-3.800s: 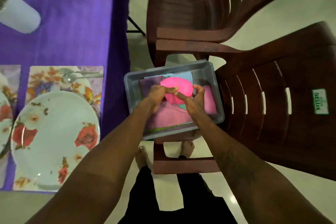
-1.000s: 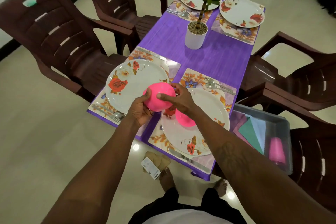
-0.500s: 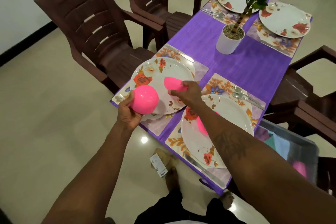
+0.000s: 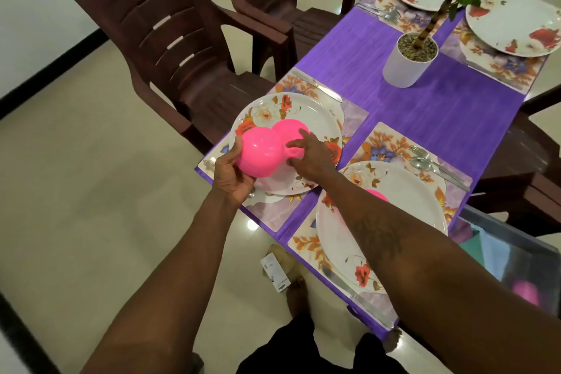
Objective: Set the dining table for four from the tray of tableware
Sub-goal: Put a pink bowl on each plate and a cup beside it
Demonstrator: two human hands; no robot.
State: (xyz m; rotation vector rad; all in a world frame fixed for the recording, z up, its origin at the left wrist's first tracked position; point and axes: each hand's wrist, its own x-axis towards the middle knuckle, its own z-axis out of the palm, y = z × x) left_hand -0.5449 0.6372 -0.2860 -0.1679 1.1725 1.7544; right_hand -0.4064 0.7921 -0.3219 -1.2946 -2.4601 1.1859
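My left hand grips a pink bowl, held bottom-up just above the near-left floral plate. My right hand holds a second pink bowl down on that same plate, fingers curled on its rim. A third pink bowl sits on the near-right plate, mostly hidden behind my right forearm. Two more floral plates lie at the far end. The grey tray stands on a chair at the lower right, holding folded cloths and a pink cup.
A white potted plant stands mid-table on the purple cloth. Knives, forks and spoons lie beside the plates on floral placemats. Brown plastic chairs flank the table on the left and right. A small packet lies on the floor by my feet.
Both hands turned from the tray to the table with the pink bowls. One bowl was left on the near-right plate; my right hand moved another onto the near-left plate.
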